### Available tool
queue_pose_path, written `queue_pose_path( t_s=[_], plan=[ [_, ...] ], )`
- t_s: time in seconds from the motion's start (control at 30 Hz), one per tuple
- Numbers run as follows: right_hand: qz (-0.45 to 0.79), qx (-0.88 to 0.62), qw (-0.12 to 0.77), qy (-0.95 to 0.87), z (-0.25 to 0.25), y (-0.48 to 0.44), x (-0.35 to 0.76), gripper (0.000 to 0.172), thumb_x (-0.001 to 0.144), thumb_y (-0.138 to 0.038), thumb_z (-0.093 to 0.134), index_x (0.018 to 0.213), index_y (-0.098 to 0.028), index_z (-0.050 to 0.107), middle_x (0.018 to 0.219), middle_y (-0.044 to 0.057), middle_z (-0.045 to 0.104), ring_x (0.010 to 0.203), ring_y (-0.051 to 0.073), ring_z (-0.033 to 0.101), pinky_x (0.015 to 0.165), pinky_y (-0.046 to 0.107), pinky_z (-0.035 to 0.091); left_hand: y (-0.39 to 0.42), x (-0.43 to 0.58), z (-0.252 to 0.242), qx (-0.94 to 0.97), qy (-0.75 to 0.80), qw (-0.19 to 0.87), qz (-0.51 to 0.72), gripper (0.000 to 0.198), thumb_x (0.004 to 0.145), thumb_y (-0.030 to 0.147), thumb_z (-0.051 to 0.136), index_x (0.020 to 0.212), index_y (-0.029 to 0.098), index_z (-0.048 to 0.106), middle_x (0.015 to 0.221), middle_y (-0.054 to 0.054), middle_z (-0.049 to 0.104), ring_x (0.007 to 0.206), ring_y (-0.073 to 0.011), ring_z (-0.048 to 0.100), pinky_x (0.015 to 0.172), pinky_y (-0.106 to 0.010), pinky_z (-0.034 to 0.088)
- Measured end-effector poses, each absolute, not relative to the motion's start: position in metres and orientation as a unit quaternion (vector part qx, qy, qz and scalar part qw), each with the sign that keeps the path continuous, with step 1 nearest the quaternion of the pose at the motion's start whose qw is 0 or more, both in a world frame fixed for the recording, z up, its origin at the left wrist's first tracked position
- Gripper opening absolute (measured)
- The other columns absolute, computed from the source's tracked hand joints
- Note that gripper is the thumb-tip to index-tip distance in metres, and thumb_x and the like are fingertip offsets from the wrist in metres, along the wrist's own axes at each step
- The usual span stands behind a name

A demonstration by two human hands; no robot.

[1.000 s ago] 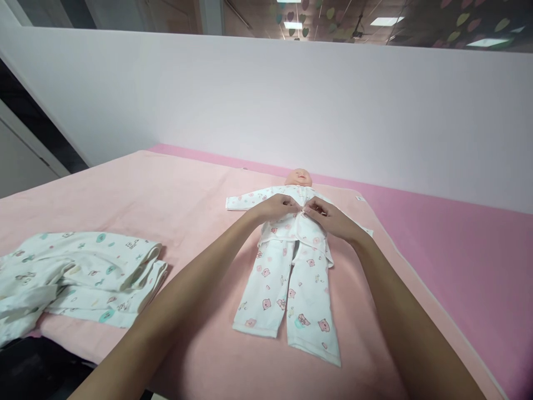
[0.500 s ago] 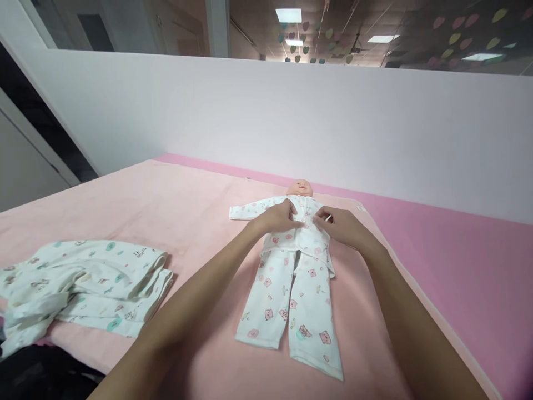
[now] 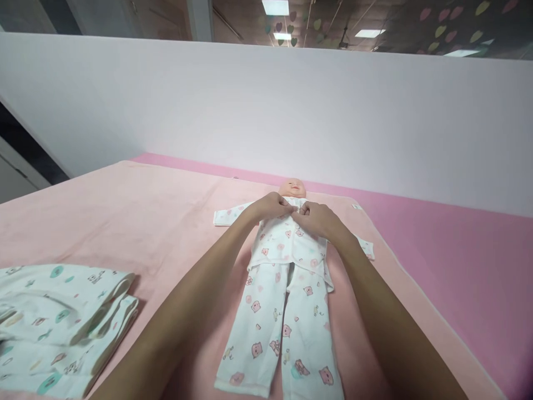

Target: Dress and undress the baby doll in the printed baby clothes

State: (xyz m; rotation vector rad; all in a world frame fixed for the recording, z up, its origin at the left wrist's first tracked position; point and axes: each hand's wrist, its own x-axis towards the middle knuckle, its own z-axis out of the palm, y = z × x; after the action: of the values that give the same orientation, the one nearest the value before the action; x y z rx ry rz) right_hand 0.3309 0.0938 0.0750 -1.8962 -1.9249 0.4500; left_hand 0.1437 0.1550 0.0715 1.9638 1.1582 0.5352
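A baby doll (image 3: 293,188) lies on its back, head toward the wall, in a white printed baby shirt (image 3: 277,241) and matching trousers (image 3: 254,328). At the upper chest, my left hand (image 3: 275,205) pinches the front edge of the shirt near the neckline. My right hand (image 3: 313,218) is closed on the same front edge, its fingertips almost meeting those of the left. Whatever small fastening may sit between the fingers is hidden. One sleeve stretches out to the left, and the other cuff shows beyond my right forearm.
Folded white printed cloth (image 3: 62,328) lies at the left front. A pale pink blanket (image 3: 175,222) covers the surface, with a brighter pink area (image 3: 466,261) along the right. Behind the doll rises a white wall (image 3: 266,111) with glass above it.
Both hands have moved up the shirt front toward the neck and closer together. The right cuff has come into sight. The view has shifted, with the doll and cloth lower and farther left.
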Motion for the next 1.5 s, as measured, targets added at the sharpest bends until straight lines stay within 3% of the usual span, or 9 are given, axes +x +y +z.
queue_pose_path(
  t_s=[0.17, 0.4, 0.5, 0.67, 0.83, 1.0, 1.2, 1.37, 1.5],
  plan=[
    [0.228, -0.665, 0.229, -0.673, 0.076, 0.099, 0.343, 0.031, 0.089, -0.047, 0.063, 0.072, -0.023, 0.053, 0.071, 0.0, 0.059, 0.062, 0.015, 0.05, 0.057, 0.03, 0.035, 0.151, 0.14, 0.077, 0.741, 0.472, 0.421, 0.225, 0.033, 0.074, 0.037, 0.083, 0.062, 0.019, 0.058, 0.062, 0.001, 0.049, 0.059, -0.013, 0.044, 0.058, -0.029, 0.032],
    [0.343, -0.607, 0.306, -0.648, 0.07, 0.107, 0.355, 0.029, 0.094, -0.044, 0.059, 0.078, -0.022, 0.049, 0.075, -0.001, 0.051, 0.068, 0.015, 0.045, 0.06, 0.028, 0.035, 0.142, 0.146, 0.084, 0.701, 0.49, 0.463, 0.234, 0.046, 0.077, 0.04, 0.082, 0.057, 0.02, 0.046, 0.058, 0.003, 0.038, 0.055, -0.0109, 0.033, 0.056, -0.03, 0.024],
    [0.333, -0.589, 0.327, -0.659, 0.07, 0.107, 0.352, 0.025, 0.096, -0.043, 0.059, 0.083, -0.023, 0.054, 0.08, -0.001, 0.055, 0.071, 0.015, 0.048, 0.062, 0.028, 0.038, 0.141, 0.149, 0.086, 0.7, 0.485, 0.468, 0.238, 0.042, 0.078, 0.034, 0.08, 0.057, 0.02, 0.046, 0.058, 0.002, 0.038, 0.055, -0.0106, 0.033, 0.056, -0.03, 0.024],
    [0.38, -0.577, 0.324, -0.646, 0.07, 0.11, 0.359, 0.017, 0.095, -0.04, 0.063, 0.094, -0.023, 0.065, 0.091, 0.002, 0.066, 0.073, 0.016, 0.057, 0.065, 0.029, 0.046, 0.14, 0.149, 0.086, 0.672, 0.517, 0.471, 0.244, 0.027, 0.076, 0.032, 0.08, 0.064, 0.019, 0.059, 0.06, 0.002, 0.045, 0.056, -0.012, 0.037, 0.056, -0.029, 0.027],
    [0.395, -0.576, 0.35, -0.625, 0.068, 0.111, 0.37, 0.035, 0.085, -0.04, 0.081, 0.114, -0.024, 0.07, 0.102, 0.004, 0.073, 0.082, 0.017, 0.067, 0.081, 0.034, 0.056, 0.143, 0.147, 0.083, 0.683, 0.499, 0.471, 0.249, 0.033, 0.072, 0.037, 0.084, 0.061, 0.018, 0.059, 0.057, 0.001, 0.044, 0.056, -0.0126, 0.039, 0.056, -0.029, 0.029],
    [0.382, -0.57, 0.379, -0.621, 0.07, 0.108, 0.37, 0.036, 0.077, -0.037, 0.09, 0.108, -0.023, 0.079, 0.108, 0.008, 0.078, 0.1, 0.024, 0.073, 0.088, 0.037, 0.059, 0.145, 0.148, 0.081, 0.677, 0.506, 0.466, 0.259, 0.031, 0.07, 0.039, 0.087, 0.065, 0.018, 0.064, 0.058, 0.001, 0.048, 0.058, -0.0138, 0.043, 0.058, -0.029, 0.032],
    [0.314, -0.638, 0.401, -0.577, 0.083, 0.093, 0.355, 0.022, 0.075, -0.036, 0.09, 0.092, -0.022, 0.084, 0.096, 0.007, 0.082, 0.093, 0.026, 0.076, 0.088, 0.037, 0.059, 0.146, 0.149, 0.08, 0.674, 0.507, 0.477, 0.249, 0.027, 0.072, 0.041, 0.084, 0.07, 0.018, 0.069, 0.062, 0.001, 0.051, 0.062, -0.0152, 0.046, 0.06, -0.029, 0.035],
    [0.305, -0.644, 0.418, -0.563, 0.089, 0.087, 0.343, 0.021, 0.076, -0.029, 0.087, 0.096, -0.024, 0.086, 0.103, 0.005, 0.083, 0.099, 0.026, 0.077, 0.087, 0.034, 0.058, 0.145, 0.148, 0.08, 0.678, 0.49, 0.488, 0.249, 0.025, 0.075, 0.036, 0.079, 0.066, 0.019, 0.064, 0.062, 0.002, 0.048, 0.061, -0.0145, 0.044, 0.06, -0.029, 0.032],
    [0.291, -0.656, 0.398, -0.571, 0.09, 0.087, 0.341, 0.026, 0.076, -0.026, 0.084, 0.102, -0.024, 0.084, 0.103, 0.005, 0.083, 0.099, 0.026, 0.077, 0.074, 0.031, 0.057, 0.144, 0.147, 0.081, 0.698, 0.463, 0.482, 0.257, 0.041, 0.076, 0.034, 0.079, 0.055, 0.019, 0.047, 0.058, 0.003, 0.038, 0.057, -0.0114, 0.035, 0.057, -0.029, 0.027]
  ],
)
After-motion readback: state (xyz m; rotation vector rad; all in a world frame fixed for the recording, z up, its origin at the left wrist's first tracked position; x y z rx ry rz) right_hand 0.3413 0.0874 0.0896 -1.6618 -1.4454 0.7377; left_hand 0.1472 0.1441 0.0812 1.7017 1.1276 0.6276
